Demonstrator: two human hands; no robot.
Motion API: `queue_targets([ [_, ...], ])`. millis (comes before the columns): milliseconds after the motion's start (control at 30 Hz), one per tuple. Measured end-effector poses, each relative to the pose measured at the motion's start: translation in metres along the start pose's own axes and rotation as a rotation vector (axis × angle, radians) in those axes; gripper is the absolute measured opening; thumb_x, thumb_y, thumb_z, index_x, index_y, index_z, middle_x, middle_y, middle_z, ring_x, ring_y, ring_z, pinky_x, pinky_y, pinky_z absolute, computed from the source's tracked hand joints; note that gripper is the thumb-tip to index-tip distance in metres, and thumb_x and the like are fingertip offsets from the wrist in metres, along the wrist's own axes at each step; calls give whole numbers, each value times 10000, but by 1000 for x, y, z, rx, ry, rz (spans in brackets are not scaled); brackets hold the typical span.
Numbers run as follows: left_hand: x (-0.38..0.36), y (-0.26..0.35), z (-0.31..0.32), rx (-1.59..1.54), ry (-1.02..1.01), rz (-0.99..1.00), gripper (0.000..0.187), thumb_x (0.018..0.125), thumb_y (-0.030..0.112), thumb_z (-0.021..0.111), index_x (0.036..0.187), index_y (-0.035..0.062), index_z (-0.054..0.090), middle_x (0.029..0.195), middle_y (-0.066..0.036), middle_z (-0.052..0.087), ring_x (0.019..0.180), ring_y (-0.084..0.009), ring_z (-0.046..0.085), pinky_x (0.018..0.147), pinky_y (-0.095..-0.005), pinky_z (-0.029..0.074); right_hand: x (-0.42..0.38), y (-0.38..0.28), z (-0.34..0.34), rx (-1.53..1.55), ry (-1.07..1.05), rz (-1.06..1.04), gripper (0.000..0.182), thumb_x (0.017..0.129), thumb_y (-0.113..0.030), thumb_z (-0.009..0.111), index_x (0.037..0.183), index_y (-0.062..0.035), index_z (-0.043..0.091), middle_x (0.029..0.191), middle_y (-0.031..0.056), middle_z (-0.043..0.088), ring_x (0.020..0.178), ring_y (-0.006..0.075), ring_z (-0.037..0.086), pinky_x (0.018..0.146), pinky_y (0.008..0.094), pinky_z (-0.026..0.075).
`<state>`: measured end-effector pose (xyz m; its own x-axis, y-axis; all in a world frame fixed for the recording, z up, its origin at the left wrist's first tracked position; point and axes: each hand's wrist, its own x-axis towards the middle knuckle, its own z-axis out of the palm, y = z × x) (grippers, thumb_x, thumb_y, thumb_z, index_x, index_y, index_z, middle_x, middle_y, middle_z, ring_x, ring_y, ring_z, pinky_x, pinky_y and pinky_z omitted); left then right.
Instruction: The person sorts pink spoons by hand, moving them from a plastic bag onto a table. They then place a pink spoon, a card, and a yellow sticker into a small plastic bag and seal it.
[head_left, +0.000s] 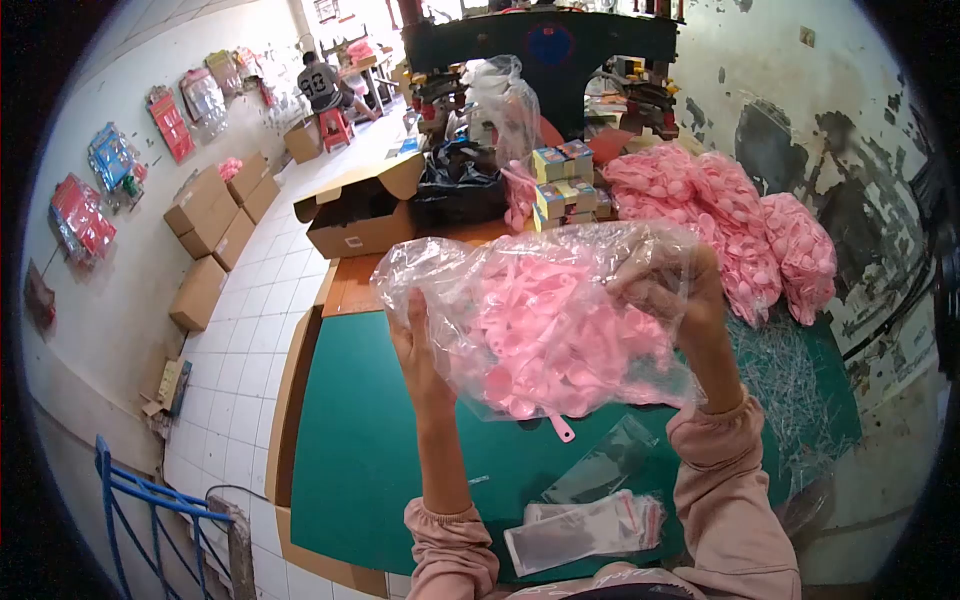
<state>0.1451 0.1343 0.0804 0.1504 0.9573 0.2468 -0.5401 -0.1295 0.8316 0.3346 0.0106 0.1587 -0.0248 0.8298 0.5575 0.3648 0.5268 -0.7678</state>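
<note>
A large clear plastic bag [455, 265] full of pink plastic spoons [540, 320] is spread between my hands above the table. My left hand [412, 345] grips the bag's left side, thumb up and fingers partly behind the film. My right hand [665, 285] is at the upper right of the bag, its bent fingers showing through the crumpled plastic and closed on it. Below the bag's lower edge, one pink handle [563, 428] sticks out. Nearer me, a stack of small clear bags [585, 535] lies on the green tabletop [360, 430], with a loose clear sleeve [605, 460] beside it.
Bulging bags of pink spoons [700, 200] sit at the back right, near scattered clear strips [790, 390]. Small printed boxes [563, 185], a black bag [460, 185] and an open carton [360, 225] stand behind. A dark press frame [540, 45] rises beyond. A person [322, 85] sits far left.
</note>
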Motion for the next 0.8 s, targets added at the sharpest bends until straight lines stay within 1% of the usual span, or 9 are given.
queue_targets([
  [100, -2, -2, 1, 6, -25, -9, 458, 909, 290, 476, 1270, 38, 350, 1155, -95, 479, 1015, -164, 507, 828, -291, 452, 4, 18, 9, -121, -87, -176, 96, 722, -8, 652, 812, 8, 625, 862, 89, 610, 781, 185, 602, 689, 312, 503],
  [167, -1, -1, 5, 22, -20, -14, 443, 913, 287, 470, 1260, 33, 363, 1140, -86, 487, 996, -150, 510, 818, -275, 446, 1, 16, 26, -730, -164, -435, 44, 720, -39, 652, 716, -25, 610, 804, 78, 597, 739, 220, 595, 644, 326, 494],
  [333, -4, 3, 4, 80, -122, -7, 416, 919, 257, 466, 1244, 14, 375, 1080, -57, 509, 948, -113, 500, 840, -247, 412, -3, -8, -2, -601, -192, -479, 189, 642, -150, 722, 616, -25, 583, 676, 94, 555, 555, 221, 524, 546, 286, 438],
  [367, -3, 2, 3, 78, -119, -11, 416, 919, 257, 466, 1244, 14, 375, 1080, -57, 509, 948, -113, 500, 840, -247, 412, -3, -9, 1, -327, 50, -270, 212, 683, -193, 711, 699, -7, 612, 701, 96, 559, 557, 220, 522, 559, 302, 438],
  [467, -2, 2, 2, 96, -141, -9, 409, 920, 244, 466, 1241, 7, 376, 1073, -56, 510, 951, -106, 494, 840, -251, 409, 4, 5, 5, -330, -102, -213, 288, 747, -243, 663, 913, -16, 607, 770, 113, 590, 626, 236, 563, 585, 311, 449],
  [533, -4, 1, 6, 119, -99, 77, 400, 920, 257, 463, 1230, 16, 389, 1066, -54, 512, 951, -106, 491, 821, -251, 417, 9, 5, 16, -546, -714, 122, 368, 789, -250, 614, 1078, -40, 528, 773, 118, 592, 736, 251, 592, 631, 320, 460],
  [567, -7, 3, 9, 120, -100, 75, 400, 920, 257, 463, 1230, 16, 389, 1066, -54, 512, 951, -106, 491, 821, -251, 417, -2, 25, 29, -606, -682, -58, 312, 798, -273, 599, 983, -28, 540, 853, 138, 586, 799, 293, 584, 688, 395, 459],
  [633, -13, 7, 12, 98, -92, 24, 428, 916, 286, 462, 1246, 27, 378, 1076, -54, 507, 960, -118, 493, 832, -254, 413, -18, 40, 48, -774, -474, -56, 316, 768, -267, 614, 955, -21, 546, 927, 133, 548, 859, 306, 563, 743, 389, 449],
  [800, 3, 4, -2, -79, 91, -93, 462, 907, 339, 461, 1251, 41, 384, 1095, -63, 503, 976, -155, 501, 858, -273, 406, -17, 87, 62, -683, -629, -267, 262, 756, -206, 608, 937, -26, 548, 987, 108, 513, 858, 271, 547, 750, 373, 439],
])
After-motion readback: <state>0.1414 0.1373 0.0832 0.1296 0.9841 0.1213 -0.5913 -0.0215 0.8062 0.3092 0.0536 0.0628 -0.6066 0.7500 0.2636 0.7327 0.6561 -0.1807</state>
